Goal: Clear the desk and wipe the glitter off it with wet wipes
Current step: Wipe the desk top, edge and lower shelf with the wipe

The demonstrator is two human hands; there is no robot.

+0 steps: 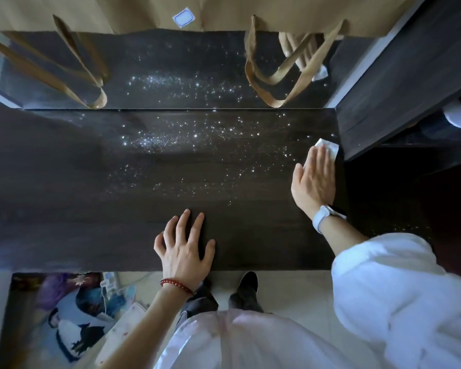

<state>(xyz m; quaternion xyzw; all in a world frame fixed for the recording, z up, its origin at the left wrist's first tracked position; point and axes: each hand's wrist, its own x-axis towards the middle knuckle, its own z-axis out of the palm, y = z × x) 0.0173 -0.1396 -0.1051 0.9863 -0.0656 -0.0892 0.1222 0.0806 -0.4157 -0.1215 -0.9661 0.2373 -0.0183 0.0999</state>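
Desk [64, 209], dark wood; glitter [155, 141] scattered mid-surface; wet wipe [328, 147] at far right edge, pressed flat under right hand [314, 179], fingers straight; left hand [185, 249] spread, fingertips apparently resting on near edge, holding nothing.

Two brown paper bags [285, 12] with flat looped handles [274, 83] show at the top, mirrored in a glossy surface. A dark wooden cabinet [399, 83] stands at right. Below, an open box of printed pictures [72, 323] sits on the pale tiled floor [298, 291].
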